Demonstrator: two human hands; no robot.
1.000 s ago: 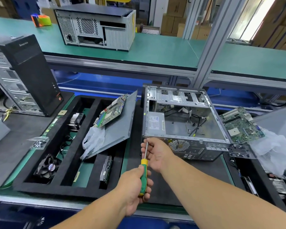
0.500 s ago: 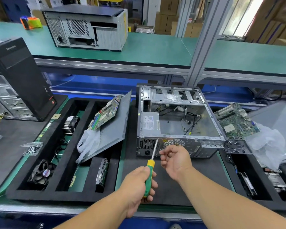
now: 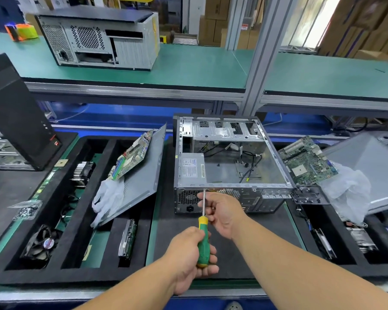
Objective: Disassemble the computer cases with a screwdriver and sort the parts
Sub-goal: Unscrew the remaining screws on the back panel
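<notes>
An open grey computer case (image 3: pixel 271 153) lies on its side on a black mat, with the power supply (image 3: pixel 192 167) still inside at its near left corner. My left hand (image 3: pixel 188 258) grips the green and yellow handle of a screwdriver (image 3: pixel 203 240). Its shaft points up and away, with the tip at the case's rear top edge above the fan grille. My right hand (image 3: pixel 224 211) is in front of the case's rear panel, its curled fingers pinching the shaft.
A black foam tray (image 3: pixel 54 274) on the left holds a side panel (image 3: pixel 143 175), motherboard (image 3: pixel 132 157), white glove (image 3: pixel 108 198), fan (image 3: pixel 43 242), heat sink (image 3: pixel 83 173) and hard drive (image 3: pixel 128 238). A second motherboard (image 3: pixel 307 162) lies right. A black tower (image 3: pixel 16 121) stands left.
My right hand pulled back from the case's rear edge, then returned to the screwdriver shaft. The screwdriver tip is up at the case's rear top edge again. My view shifted slightly left.
</notes>
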